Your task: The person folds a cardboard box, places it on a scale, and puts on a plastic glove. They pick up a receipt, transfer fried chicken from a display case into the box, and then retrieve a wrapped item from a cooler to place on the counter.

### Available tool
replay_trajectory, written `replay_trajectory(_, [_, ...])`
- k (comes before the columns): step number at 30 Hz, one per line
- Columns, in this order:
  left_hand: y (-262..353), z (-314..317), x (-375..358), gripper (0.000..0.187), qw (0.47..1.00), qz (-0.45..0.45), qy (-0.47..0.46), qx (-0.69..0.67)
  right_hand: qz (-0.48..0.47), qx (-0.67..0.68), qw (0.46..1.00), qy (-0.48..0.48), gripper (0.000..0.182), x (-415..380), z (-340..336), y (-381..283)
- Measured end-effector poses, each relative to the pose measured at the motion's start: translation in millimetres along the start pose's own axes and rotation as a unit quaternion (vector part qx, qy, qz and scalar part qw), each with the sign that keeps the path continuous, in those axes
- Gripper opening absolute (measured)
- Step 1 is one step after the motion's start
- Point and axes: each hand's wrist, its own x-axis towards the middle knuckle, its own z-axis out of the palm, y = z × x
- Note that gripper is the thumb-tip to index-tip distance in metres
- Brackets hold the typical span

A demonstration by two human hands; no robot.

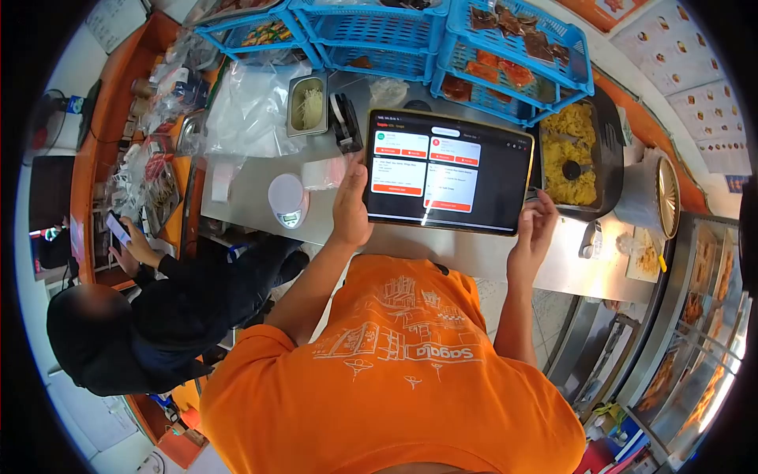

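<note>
A tablet (489, 178) is held up in front of me over the steel counter, its screen lit with white order cards and red buttons. My left hand (351, 207) grips its left edge, the fingers partly hidden behind it. At the lower right corner, my right hand (534, 225) has its fingers curled round the edge. Behind the tablet's left side stands a black tape dispenser (344, 122). A round white kitchen scale (287, 197) sits on the counter left of my left hand.
Blue plastic racks (371, 35) with packed food line the back. A black pan of yellow rice (572, 174) is at right, a metal tub of pale shreds (308, 110) at left. A seated person in dark clothes (181, 316) holds a phone. A heated display (695, 316) stands far right.
</note>
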Motion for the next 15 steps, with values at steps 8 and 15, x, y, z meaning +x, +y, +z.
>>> replay_trajectory(8, [-40.0,-42.6,-17.4,0.056,0.998,-0.059,0.025,0.015,-0.042,-0.19,0.98,-0.046,0.11,-31.3,50.6,19.2])
replay_trajectory(15, [-42.0,-50.2,-12.8,0.051,0.999,-0.039,0.036,0.005,-0.099,-0.269,0.958,-0.002,0.101,-24.4,74.6,31.3])
